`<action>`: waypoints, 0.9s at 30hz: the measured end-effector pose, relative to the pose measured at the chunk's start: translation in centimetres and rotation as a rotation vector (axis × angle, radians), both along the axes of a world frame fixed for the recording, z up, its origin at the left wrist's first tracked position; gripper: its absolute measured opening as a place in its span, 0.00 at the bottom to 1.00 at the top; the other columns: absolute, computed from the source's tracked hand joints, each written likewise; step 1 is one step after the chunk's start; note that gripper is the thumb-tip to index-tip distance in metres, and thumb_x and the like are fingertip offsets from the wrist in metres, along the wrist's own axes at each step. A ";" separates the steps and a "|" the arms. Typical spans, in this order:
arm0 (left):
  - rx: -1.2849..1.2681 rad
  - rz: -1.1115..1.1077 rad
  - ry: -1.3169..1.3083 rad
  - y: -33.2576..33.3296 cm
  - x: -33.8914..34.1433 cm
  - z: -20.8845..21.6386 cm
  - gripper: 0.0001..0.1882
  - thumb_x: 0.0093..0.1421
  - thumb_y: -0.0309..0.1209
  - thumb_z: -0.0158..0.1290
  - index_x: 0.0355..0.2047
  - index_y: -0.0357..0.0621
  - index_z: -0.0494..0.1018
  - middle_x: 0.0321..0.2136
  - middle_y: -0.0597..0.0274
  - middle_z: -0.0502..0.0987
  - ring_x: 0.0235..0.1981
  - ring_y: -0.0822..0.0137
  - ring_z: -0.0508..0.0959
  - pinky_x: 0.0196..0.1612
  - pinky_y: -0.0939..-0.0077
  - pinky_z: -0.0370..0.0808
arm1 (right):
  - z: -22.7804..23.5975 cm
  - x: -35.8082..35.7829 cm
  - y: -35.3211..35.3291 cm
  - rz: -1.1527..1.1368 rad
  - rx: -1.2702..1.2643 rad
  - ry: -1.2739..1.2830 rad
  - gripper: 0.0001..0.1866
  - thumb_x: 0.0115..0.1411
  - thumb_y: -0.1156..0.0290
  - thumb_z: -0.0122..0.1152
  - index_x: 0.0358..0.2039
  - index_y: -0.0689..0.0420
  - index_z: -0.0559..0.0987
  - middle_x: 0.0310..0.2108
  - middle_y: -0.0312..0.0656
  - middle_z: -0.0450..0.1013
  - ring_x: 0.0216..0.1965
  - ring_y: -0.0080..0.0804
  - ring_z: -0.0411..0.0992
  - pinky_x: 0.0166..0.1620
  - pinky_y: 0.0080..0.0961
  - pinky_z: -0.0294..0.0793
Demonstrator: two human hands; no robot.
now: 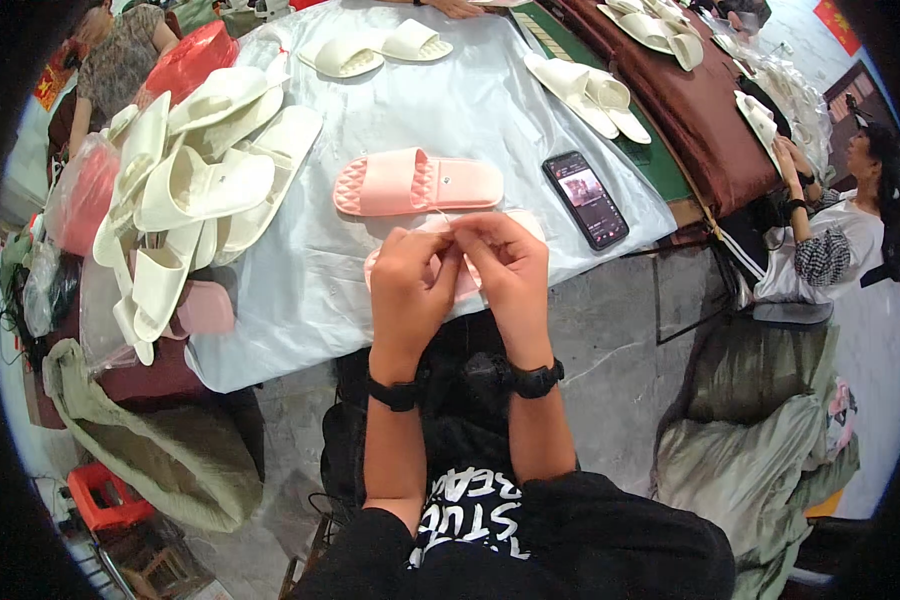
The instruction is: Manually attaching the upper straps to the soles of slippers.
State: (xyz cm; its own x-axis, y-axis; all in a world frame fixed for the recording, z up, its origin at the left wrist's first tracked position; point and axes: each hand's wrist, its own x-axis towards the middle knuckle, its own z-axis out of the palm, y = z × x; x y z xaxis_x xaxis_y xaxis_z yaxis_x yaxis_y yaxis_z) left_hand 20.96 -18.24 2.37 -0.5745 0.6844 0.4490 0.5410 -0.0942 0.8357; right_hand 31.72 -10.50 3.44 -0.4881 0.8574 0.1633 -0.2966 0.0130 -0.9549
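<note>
My left hand (410,280) and my right hand (511,275) meet above the near side of the table, thumbs and fingertips pinched together. Whatever is between the fingertips is too small to make out; a thin pale strand seems to show beside them. Just beyond my hands lies a pink slipper (388,185) on its sole, with a quilted footbed and a wide strap. Under my hands is a second pink slipper (467,284), mostly covered by my fingers.
White slippers (202,185) are heaped at the left; more white slippers (415,41) lie at the back. A phone (583,200) with a lit screen rests right of the pink slipper. White sheeting (280,320) covers the table. Another person (840,235) handles a slipper at the right.
</note>
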 end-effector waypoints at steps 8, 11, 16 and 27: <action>-0.019 0.266 0.412 1.6 -3.0 -0.4 0.25 0.61 0.41 0.68 0.55 0.42 0.78 0.56 0.48 0.78 0.60 0.45 0.73 0.64 0.50 0.67 | -1.4 3.2 2.1 -0.127 -0.085 0.122 0.05 0.73 0.77 0.60 0.46 0.63 0.81 0.33 0.35 0.81 0.28 0.13 0.72 0.31 0.13 0.68; -0.116 0.338 0.432 1.7 -5.3 -2.7 0.36 0.62 0.50 0.67 0.64 0.43 0.73 0.64 0.47 0.72 0.68 0.44 0.67 0.68 0.46 0.63 | -1.2 3.4 2.3 -0.098 -0.109 0.024 0.04 0.73 0.77 0.61 0.45 0.62 0.81 0.32 0.34 0.82 0.22 0.08 0.63 0.24 0.13 0.57; -0.202 0.157 0.096 2.1 -4.7 -3.0 0.23 0.60 0.44 0.68 0.52 0.48 0.80 0.46 0.56 0.81 0.47 0.55 0.80 0.59 0.54 0.67 | -1.8 3.5 3.3 -0.177 -0.028 -0.139 0.05 0.69 0.76 0.65 0.43 0.62 0.82 0.31 0.37 0.85 0.20 0.11 0.65 0.24 0.16 0.61; -0.080 0.106 0.277 -0.5 -5.3 -4.1 0.06 0.69 0.25 0.57 0.44 0.39 0.80 0.36 0.55 0.84 0.35 0.61 0.82 0.45 0.70 0.77 | -1.2 1.4 2.5 -0.493 0.568 -0.635 0.03 0.64 0.75 0.64 0.35 0.60 0.84 0.35 0.47 0.82 0.31 0.48 0.80 0.36 0.40 0.77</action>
State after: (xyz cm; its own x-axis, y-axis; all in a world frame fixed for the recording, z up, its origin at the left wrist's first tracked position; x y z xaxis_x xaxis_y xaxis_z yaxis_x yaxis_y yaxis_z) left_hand 15.66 -18.75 -1.75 -0.5077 0.6669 0.5455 0.7529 0.0355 0.6572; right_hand 33.17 -7.99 2.25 -0.2364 0.8634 0.4457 0.4311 0.5043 -0.7482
